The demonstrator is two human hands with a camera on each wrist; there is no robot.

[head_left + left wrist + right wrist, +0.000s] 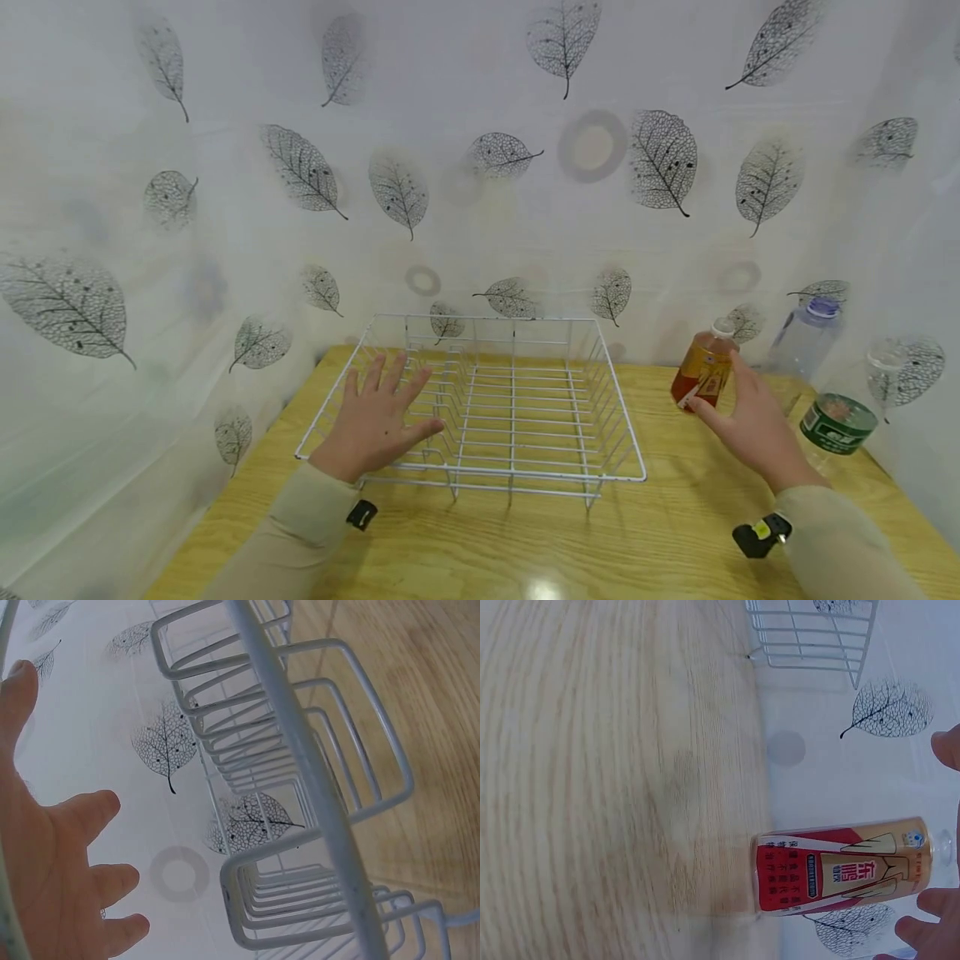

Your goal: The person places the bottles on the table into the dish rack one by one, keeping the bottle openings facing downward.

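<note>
A white wire rack [513, 408] stands on the wooden table, its coated bars close up in the left wrist view. Over the rack's left part is my left hand [381, 417], palm down, fingers spread and holding nothing. To the right of the rack stands a drink bottle [703, 367] with a white cap and a red and gold label [847, 866]. My right hand [761, 421] reaches around this bottle's right side, thumb and fingers apart. In the right wrist view, thumb and fingertips lie on either side of the bottle's upper end, with a gap at the thumb.
Behind and right of my right hand stand a clear bottle with a purple cap [806, 337], a clear container with a green label [838, 423] and another clear bottle [887, 367]. A leaf-patterned curtain [480, 225] hangs along the wooden table's [450, 550] back and sides.
</note>
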